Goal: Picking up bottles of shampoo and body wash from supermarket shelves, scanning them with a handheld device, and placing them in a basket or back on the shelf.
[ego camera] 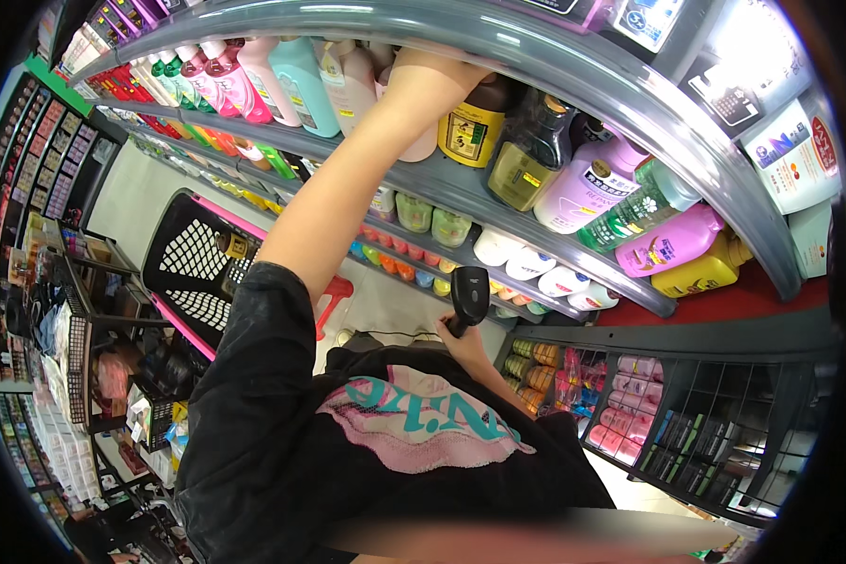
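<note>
My left hand (458, 65) reaches onto the upper bottle shelf (430, 173), at the top of a brown bottle with a yellow label (471, 134). The shelf rim above hides its fingers, so I cannot see whether they grip the bottle. Beside that bottle stand an olive-coloured bottle (529, 166) and a lilac pump bottle (589, 183). On the other side are a pale bottle (349, 81) and a turquoise bottle (307, 84). Low in front of my body, my right hand (465, 345) holds a black handheld barcode scanner (471, 292) by its grip.
A black shopping basket with a pink rim (176, 328) stands on the floor at left, holding a brown bottle (236, 244). Its red handle (335, 299) sticks out towards me. A curved grey shelf edge (606, 84) overhangs the bottles. Wire-fronted racks (698, 395) stand at right.
</note>
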Tool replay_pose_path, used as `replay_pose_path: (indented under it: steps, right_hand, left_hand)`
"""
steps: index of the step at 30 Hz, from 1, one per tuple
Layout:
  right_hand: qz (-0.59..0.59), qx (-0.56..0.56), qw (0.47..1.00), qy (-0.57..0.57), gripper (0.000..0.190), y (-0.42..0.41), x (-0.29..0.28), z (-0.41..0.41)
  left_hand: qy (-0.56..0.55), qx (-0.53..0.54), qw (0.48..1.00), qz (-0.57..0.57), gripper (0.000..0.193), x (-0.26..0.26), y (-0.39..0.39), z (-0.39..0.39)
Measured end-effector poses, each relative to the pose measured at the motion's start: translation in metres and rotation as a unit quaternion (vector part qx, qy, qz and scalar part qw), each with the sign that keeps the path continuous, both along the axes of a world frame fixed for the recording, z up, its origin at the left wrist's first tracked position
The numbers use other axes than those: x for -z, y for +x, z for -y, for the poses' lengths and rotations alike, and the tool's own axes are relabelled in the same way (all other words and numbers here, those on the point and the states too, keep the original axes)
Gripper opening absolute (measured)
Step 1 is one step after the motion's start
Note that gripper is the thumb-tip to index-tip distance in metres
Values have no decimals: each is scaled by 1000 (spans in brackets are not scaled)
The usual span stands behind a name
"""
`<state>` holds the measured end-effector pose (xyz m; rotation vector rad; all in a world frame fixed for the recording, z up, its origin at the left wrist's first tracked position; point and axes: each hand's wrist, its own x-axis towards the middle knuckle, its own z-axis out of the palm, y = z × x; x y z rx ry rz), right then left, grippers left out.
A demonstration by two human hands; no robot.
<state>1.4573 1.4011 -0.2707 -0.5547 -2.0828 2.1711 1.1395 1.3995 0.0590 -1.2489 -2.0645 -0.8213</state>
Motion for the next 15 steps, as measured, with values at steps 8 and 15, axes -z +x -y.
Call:
replay_pose_path:
  steps: [8, 15]
  right_hand:
    - [2, -12, 1000, -9, 15, -7, 6, 3]
    - [18, -23, 1000, -9, 16, -16, 7, 6]
  left_hand:
    - [36, 33, 998, 39, 35, -9, 11, 3]
    - [73, -48, 996, 18, 37, -1, 12, -11]
